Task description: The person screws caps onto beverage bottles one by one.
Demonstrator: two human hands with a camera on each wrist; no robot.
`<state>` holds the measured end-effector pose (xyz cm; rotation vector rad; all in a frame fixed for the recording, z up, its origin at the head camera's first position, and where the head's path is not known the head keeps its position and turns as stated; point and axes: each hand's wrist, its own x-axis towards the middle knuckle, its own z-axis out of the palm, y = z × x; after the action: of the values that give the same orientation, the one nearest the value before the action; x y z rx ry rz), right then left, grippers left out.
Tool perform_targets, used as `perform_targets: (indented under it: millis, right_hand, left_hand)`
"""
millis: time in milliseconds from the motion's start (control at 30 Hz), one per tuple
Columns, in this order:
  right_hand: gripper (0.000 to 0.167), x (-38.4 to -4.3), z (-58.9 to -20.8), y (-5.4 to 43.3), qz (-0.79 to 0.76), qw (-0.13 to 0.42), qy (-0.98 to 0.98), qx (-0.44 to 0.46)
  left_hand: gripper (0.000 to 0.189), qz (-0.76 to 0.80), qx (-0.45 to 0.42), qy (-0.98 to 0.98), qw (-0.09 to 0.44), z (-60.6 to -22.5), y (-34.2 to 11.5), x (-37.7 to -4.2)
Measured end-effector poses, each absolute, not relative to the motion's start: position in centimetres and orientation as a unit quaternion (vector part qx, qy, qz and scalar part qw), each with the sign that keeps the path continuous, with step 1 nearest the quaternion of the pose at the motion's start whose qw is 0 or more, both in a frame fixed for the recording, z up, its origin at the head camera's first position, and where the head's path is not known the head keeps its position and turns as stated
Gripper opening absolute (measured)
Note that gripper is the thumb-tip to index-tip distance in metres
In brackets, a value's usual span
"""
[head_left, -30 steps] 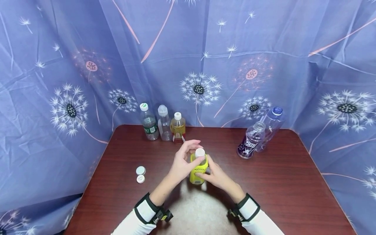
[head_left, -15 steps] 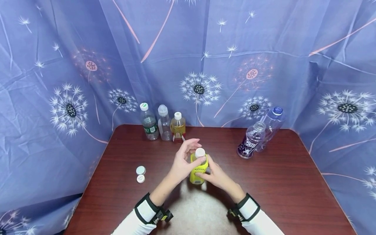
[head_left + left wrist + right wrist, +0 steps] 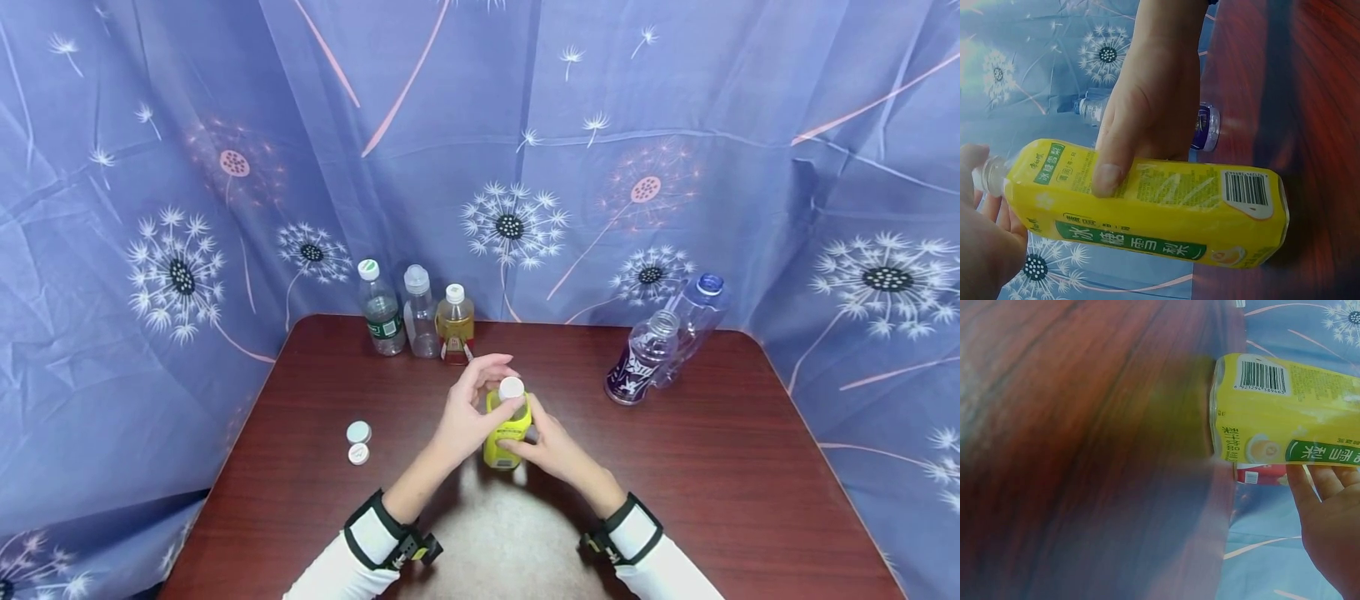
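A juice bottle [image 3: 504,454] with a yellow wrap and a white cap [image 3: 512,387] stands upright between both hands. The left hand [image 3: 468,421] is at its top, thumb across the neck just under the cap and fingers curving behind. In the left wrist view, that hand's fingers [image 3: 1010,215] sit around the cap and shoulder. From the other side the right hand [image 3: 553,448] grips the bottle's body, its thumb pressed on the front. The right wrist view shows right-hand fingers [image 3: 1300,487] along the green-labelled side; the cap lies outside that view.
Three capped bottles stand at the back left: a green-labelled one [image 3: 385,321], a clear one [image 3: 422,325] and an amber one [image 3: 455,321]. Back right are an uncapped purple-labelled bottle [image 3: 632,367] and a tall bluish bottle [image 3: 693,321]. Two loose caps [image 3: 358,432] lie at left.
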<state>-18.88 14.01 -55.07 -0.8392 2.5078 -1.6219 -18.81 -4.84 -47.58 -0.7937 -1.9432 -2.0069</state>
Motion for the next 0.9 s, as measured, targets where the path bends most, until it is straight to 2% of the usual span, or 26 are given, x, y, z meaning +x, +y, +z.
perform_targets:
  millis: [533,900]
  right_hand:
    - [0.056,-18.90,-55.27,13.91,-0.521,0.004,0.805,-0.283]
    - [0.061,-18.83,-54.99,13.88,-0.524,0.019,0.807,-0.272]
  left_hand:
    - [0.056,-0.689,-0.273,-0.661,0.117,-47.72,-4.96,-18.80]
    - [0.060,-0.699,-0.270,-0.653,0.114,-47.67,-5.16,-18.77]
